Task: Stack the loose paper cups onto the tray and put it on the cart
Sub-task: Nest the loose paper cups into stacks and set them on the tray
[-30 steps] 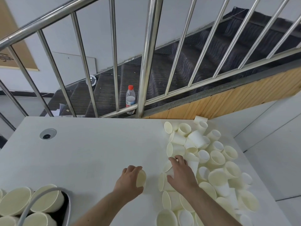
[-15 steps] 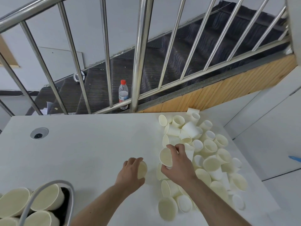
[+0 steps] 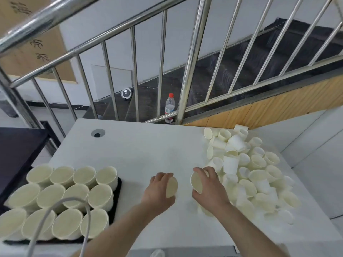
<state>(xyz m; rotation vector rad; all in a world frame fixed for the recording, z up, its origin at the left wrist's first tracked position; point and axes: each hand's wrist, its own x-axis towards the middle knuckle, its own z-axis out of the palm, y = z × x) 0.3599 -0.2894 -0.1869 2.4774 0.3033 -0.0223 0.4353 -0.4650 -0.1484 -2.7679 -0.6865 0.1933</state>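
Head view looked down on a white table (image 3: 148, 154) set against a steel stair railing (image 3: 193, 71). Near the middle of the table the left hand (image 3: 159, 190) had its fingers curled round a paper cup (image 3: 171, 187) whose open mouth faced right. Just beside it, apart from it, the right hand (image 3: 209, 188) held a second cup (image 3: 196, 182) with thumb and fingers wrapped about its wall, the mouth turned left toward the other cup. To the right lay the heap of loose cups (image 3: 250, 173), tumbled on their sides and upright, reaching the table's right edge. At the left, a black tray (image 3: 117, 197) carried stacks of cups (image 3: 74, 199) standing mouth-up in rows. A pale cable (image 3: 55, 210) arched in front of the tray. Behind the railing stood a water bottle (image 3: 169, 106) with a red cap on the dark stairs (image 3: 232, 71).
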